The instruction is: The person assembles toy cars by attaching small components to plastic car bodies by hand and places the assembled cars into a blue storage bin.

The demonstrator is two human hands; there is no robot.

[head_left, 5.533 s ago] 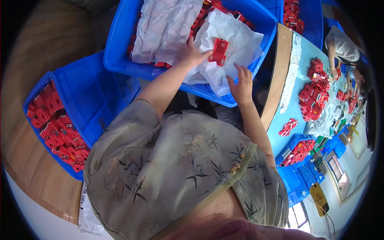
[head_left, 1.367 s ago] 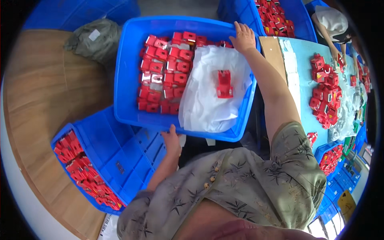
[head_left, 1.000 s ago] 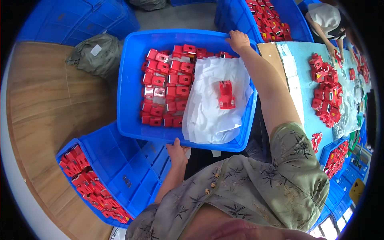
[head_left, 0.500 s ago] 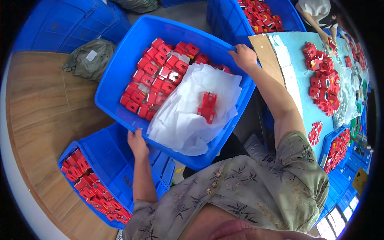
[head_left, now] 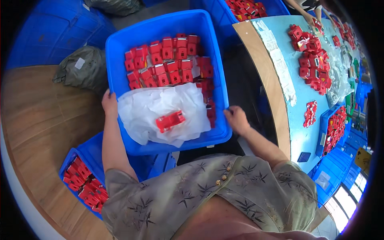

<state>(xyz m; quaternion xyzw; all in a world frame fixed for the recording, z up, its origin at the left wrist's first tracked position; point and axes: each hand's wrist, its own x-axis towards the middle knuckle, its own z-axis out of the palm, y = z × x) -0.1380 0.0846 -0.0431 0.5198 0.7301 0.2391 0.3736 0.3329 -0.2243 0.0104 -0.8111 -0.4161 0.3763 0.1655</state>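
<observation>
A large blue plastic bin [head_left: 168,20] is held between my two hands. My left hand [head_left: 109,104] grips its left rim, fingers closed round the edge. At the right rim, near the front corner, my right hand [head_left: 237,120] has its fingers curled round the edge. Rows of red plastic toy-like vehicle parts [head_left: 173,72] lie in the back of the bin. White sheets [head_left: 144,104], crumpled at the edges, cover the front part. A single red part [head_left: 171,121] rests on top of them.
To the right, a light blue worktable [head_left: 276,44] carries piles of red parts [head_left: 314,68] and clear plastic bags. Another blue bin [head_left: 82,160] with red parts stands at lower left. A grey-green sack [head_left: 82,68] sits on the wooden floor. A co-worker's hands [head_left: 312,18] are at the table's far end.
The bin has turned counter-clockwise and now sits nearly square to my body. My left hand has moved up and left with it; my right hand has come down along the right side.
</observation>
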